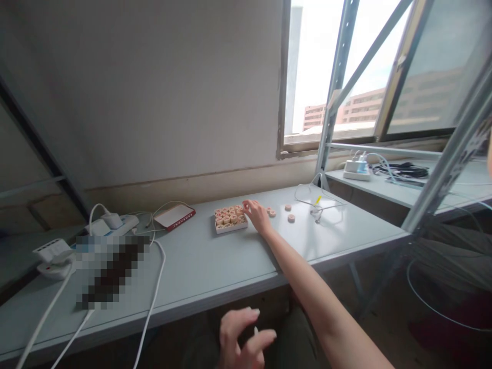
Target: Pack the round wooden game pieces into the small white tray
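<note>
My right hand reaches across the table to the right edge of a shallow white box. Its fingertips are pinched on a xiangqi piece at the box's back right corner, mostly hidden by the fingers. Round wooden xiangqi pieces with red or dark characters fill the box in rows. Several loose pieces lie on the table to the right of that hand. Low in front of the table's edge, my left hand is raised with thumb and fingers apart, holding nothing.
A red-edged box lid lies left of the box. Power strips and white cables crowd the left side of the table. A thin wire with a yellow tag lies at right, near a metal frame post.
</note>
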Demonstrator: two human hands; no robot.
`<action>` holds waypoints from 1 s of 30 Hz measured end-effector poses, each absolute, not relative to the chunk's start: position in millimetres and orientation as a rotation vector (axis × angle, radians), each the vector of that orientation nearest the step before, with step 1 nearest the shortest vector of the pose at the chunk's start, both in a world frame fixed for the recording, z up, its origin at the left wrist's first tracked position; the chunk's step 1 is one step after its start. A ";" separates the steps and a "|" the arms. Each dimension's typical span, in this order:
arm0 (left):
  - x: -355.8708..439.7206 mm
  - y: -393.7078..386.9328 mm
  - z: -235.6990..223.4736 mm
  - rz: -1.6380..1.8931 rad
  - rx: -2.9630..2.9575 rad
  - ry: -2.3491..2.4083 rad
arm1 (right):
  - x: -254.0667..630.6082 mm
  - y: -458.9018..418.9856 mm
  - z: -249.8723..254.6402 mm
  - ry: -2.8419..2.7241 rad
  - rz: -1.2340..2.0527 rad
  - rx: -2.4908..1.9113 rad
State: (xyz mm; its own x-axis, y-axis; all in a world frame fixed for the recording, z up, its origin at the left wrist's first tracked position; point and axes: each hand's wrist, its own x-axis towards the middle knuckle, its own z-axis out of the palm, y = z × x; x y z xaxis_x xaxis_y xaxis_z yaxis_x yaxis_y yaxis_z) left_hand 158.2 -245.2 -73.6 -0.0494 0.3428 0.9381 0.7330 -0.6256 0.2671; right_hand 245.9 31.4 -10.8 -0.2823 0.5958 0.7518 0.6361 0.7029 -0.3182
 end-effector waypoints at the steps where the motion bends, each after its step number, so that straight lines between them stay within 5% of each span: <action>1: 152.2 -233.6 -47.8 -1.684 -1.914 -1.196 | 244.8 27.2 -10.4 -1.988 -0.023 -0.910; 5: 127.3 -167.2 48.3 -1.722 -1.753 -1.400 | 241.8 16.2 -9.7 -2.028 0.118 -0.830; 8: 106.3 -104.8 70.9 -1.529 -1.796 -1.521 | 241.9 12.4 -8.3 -2.015 0.162 -0.833; 18: 26.7 6.5 -8.3 -1.158 -1.608 -2.180 | 243.9 6.0 -1.7 -2.096 -0.105 -1.005; 30: 14.9 22.5 -23.6 -0.921 -2.007 -2.219 | 245.0 7.9 -3.6 -2.089 -0.167 -1.053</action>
